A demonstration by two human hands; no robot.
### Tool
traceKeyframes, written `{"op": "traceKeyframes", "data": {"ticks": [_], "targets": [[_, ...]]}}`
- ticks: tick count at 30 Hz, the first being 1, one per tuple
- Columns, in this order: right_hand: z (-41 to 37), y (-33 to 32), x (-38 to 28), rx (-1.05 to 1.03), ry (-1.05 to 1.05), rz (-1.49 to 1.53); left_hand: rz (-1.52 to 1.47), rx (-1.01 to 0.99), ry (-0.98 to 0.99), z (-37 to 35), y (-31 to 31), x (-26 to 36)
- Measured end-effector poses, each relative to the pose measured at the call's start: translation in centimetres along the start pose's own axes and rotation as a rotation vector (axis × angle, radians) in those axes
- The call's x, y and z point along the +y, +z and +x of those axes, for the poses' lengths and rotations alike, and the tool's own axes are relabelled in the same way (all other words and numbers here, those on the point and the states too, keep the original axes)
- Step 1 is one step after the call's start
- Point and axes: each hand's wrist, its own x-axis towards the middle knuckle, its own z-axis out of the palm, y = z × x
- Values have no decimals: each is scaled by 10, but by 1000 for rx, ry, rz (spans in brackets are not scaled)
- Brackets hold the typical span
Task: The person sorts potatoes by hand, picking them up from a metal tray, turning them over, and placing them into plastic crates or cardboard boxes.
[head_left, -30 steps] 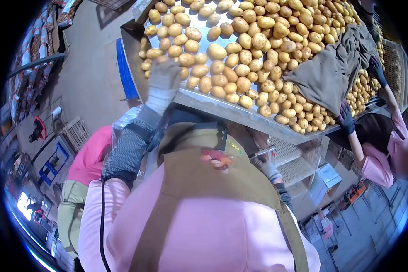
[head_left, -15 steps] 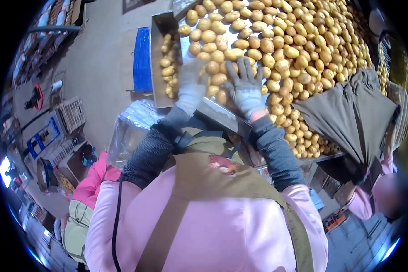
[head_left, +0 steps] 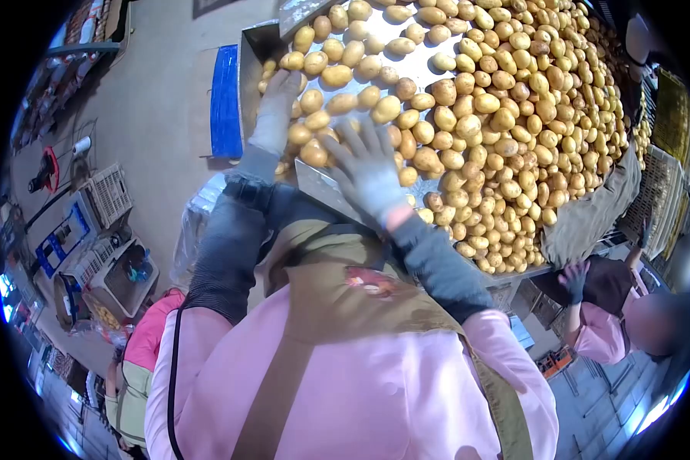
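The right hand (head_left: pixel 368 165) is spread wide, with potatoes (head_left: pixel 443 92) past its fingers and to its right. The left hand (head_left: pixel 279 100) is blurry; I cannot tell its grip. Soft, flat hands should stop bumps.

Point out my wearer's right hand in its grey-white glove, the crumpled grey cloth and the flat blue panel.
Right hand in grey-white glove (head_left: pixel 368 163), head view, back of hand.
Crumpled grey cloth (head_left: pixel 590 218), head view, its folds.
Flat blue panel (head_left: pixel 225 100), head view, its centre.
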Motion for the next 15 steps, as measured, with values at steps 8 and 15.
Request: {"op": "traceKeyframes", "data": {"ticks": [8,15], "targets": [[29,-9,16,7,7,-131,328,81,-82,-10,-13,1],[150,-49,169,406,213,-279,1140,291,-204,29,-153,-139]]}}
